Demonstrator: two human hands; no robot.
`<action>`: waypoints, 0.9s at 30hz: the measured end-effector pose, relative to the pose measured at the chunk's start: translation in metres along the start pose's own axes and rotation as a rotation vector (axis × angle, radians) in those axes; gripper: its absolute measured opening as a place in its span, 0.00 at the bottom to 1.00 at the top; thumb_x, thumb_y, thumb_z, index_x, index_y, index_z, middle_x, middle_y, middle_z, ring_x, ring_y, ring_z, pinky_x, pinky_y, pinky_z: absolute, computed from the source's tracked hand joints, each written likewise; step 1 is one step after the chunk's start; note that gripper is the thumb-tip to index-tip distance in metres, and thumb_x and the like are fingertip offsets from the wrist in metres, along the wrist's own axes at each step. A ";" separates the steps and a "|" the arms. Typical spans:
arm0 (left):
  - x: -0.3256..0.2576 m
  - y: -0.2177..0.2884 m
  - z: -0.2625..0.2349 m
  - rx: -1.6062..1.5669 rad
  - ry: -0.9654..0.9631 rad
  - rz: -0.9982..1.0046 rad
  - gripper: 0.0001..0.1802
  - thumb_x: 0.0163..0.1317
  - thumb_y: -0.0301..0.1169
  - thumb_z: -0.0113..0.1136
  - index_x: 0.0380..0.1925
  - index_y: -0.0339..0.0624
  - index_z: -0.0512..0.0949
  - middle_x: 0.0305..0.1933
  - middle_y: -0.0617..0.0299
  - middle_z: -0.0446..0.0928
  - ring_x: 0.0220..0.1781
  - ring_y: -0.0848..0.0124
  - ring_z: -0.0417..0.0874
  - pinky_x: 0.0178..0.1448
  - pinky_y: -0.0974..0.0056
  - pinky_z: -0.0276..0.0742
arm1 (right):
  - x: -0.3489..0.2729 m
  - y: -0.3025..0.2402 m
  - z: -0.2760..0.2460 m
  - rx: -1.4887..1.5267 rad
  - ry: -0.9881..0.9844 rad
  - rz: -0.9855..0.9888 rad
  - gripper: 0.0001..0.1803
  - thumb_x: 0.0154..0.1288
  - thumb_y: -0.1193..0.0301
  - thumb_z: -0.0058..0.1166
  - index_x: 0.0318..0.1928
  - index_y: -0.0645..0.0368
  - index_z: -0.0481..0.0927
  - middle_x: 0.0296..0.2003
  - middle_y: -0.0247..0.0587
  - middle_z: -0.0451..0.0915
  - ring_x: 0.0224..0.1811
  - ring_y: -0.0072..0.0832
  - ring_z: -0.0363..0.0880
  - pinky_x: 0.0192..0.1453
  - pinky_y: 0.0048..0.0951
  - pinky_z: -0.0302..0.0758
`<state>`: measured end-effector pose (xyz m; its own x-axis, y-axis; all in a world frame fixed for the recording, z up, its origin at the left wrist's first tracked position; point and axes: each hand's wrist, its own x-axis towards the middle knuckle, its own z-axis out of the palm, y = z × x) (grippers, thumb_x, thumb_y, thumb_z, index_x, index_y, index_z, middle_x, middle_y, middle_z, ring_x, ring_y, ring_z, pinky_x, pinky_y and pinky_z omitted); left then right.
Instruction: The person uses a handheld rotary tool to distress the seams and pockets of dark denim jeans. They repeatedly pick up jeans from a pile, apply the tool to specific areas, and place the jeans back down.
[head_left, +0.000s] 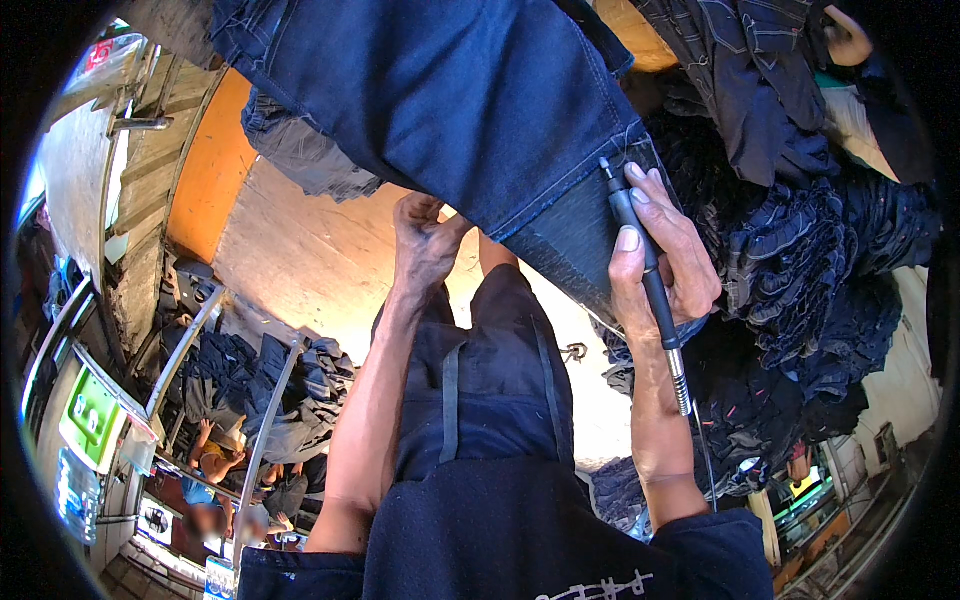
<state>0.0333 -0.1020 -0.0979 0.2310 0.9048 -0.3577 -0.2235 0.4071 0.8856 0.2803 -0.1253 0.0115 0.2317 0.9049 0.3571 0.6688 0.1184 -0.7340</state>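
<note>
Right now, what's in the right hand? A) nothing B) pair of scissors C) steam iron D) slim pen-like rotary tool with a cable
D: the right hand is wrapped around a slim grey pen-like tool with a cable running from its lower end, its tip set against the hem of the dark blue jeans leg; the left hand pinches the fabric edge.
</note>
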 end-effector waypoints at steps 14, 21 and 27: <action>-0.003 -0.010 0.005 -0.081 0.057 0.094 0.16 0.60 0.14 0.75 0.49 0.32 0.90 0.57 0.57 0.91 0.60 0.70 0.88 0.73 0.61 0.76 | -0.002 -0.010 -0.002 0.086 -0.124 -0.047 0.15 0.58 0.76 0.64 0.45 0.70 0.90 0.41 0.57 0.92 0.54 0.51 0.94 0.67 0.56 0.87; -0.002 -0.010 0.005 -0.091 0.053 0.081 0.16 0.61 0.15 0.76 0.50 0.33 0.90 0.57 0.57 0.91 0.61 0.70 0.88 0.74 0.60 0.76 | -0.001 -0.014 0.001 0.144 -0.185 -0.100 0.13 0.57 0.75 0.66 0.42 0.68 0.91 0.39 0.54 0.92 0.53 0.50 0.94 0.65 0.54 0.88; 0.000 -0.018 -0.001 -0.134 0.053 -0.031 0.14 0.63 0.16 0.76 0.50 0.34 0.90 0.57 0.57 0.91 0.62 0.70 0.88 0.74 0.61 0.76 | -0.001 -0.016 0.001 0.177 -0.270 -0.136 0.11 0.62 0.72 0.67 0.42 0.67 0.92 0.38 0.52 0.92 0.52 0.48 0.95 0.65 0.52 0.89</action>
<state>0.0366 -0.1096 -0.1144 0.1909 0.8952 -0.4028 -0.3422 0.4453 0.8274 0.2686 -0.1278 0.0225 -0.0623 0.9486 0.3101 0.5423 0.2931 -0.7874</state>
